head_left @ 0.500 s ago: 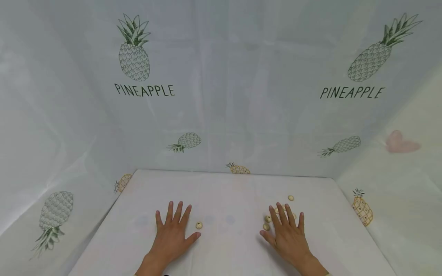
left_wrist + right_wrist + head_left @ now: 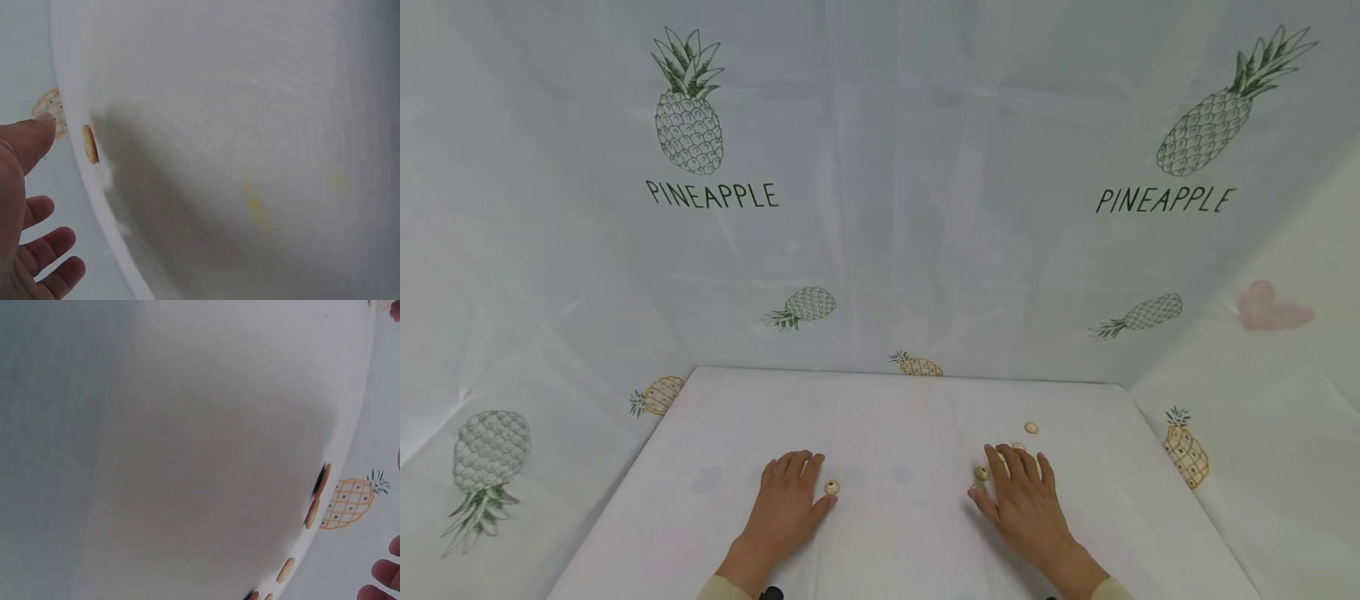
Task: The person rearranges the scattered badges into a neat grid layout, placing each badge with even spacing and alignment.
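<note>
My left hand point(image 2: 784, 506) is held low over the table with its fingers loosely bent and nothing in them. Just right of its thumb lies one small round tan disc point(image 2: 832, 487) with a dark mark. The left wrist view shows that disc point(image 2: 90, 144) beyond the thumb point(image 2: 34, 140), apart from it. Over a loose group of similar discs point(image 2: 981, 473) is my right hand point(image 2: 1026, 510), fingers relaxed and spread, gripping nothing. Its fingers partly hide several of them. Farther back lies another disc point(image 2: 1032, 427). In the right wrist view, several discs point(image 2: 285, 570) show edge-on.
A white cloth covers the table point(image 2: 895, 533). Pale curtains point(image 2: 917, 208) printed with pineapples stand behind it and along both sides. The table's back edge meets the rear curtain.
The left hand's fingers have gone from straight and spread to bent. Those of the right hand have also bent a little. Both sleeve cuffs show more now; the discs lie where they were.
</note>
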`<control>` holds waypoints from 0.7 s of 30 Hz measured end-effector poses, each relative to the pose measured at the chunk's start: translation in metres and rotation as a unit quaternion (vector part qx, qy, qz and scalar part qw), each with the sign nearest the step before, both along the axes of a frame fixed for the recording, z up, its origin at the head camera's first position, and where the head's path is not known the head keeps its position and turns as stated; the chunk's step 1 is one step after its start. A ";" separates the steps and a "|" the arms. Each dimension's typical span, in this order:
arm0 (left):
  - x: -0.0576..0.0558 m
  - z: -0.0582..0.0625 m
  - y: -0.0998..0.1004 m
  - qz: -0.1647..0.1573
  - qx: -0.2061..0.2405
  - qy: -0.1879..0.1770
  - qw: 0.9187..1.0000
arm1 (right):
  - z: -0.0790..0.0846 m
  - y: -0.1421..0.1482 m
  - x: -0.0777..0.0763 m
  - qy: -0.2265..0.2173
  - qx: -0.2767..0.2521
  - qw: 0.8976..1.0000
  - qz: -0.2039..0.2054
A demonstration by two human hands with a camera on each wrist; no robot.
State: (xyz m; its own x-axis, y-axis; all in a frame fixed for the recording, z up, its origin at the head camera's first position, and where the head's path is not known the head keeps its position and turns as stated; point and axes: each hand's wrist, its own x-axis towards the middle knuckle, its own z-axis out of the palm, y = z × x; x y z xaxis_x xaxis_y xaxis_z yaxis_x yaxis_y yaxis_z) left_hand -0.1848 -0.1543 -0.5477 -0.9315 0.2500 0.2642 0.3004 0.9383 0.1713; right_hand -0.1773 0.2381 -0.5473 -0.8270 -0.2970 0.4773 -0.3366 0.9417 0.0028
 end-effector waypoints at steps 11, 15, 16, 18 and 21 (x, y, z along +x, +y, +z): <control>-0.007 -0.007 0.010 0.014 -0.006 -0.038 0.999 | -0.003 0.007 -0.008 0.048 0.019 0.998 0.041; -0.009 -0.011 0.010 0.001 -0.024 -0.026 0.999 | -0.007 0.008 -0.009 0.047 0.019 0.997 0.050; -0.009 -0.011 0.010 -0.003 -0.030 -0.020 0.999 | -0.007 0.008 -0.009 0.047 0.019 0.997 0.052; -0.009 -0.012 0.010 -0.012 -0.038 -0.007 0.999 | -0.009 0.009 -0.011 0.046 0.022 0.997 0.055; -0.009 -0.012 0.011 -0.022 -0.044 0.007 0.999 | -0.010 0.010 -0.012 0.047 0.027 0.997 0.057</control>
State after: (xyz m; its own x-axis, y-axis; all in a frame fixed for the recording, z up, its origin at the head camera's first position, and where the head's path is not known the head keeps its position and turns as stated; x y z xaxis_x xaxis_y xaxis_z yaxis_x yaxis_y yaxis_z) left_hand -0.1934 -0.1429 -0.5598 -0.9156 0.3128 0.2528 0.3426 0.9358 0.0831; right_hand -0.1894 0.2478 -0.5577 -0.7391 -0.4140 0.5314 -0.4379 0.8947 0.0880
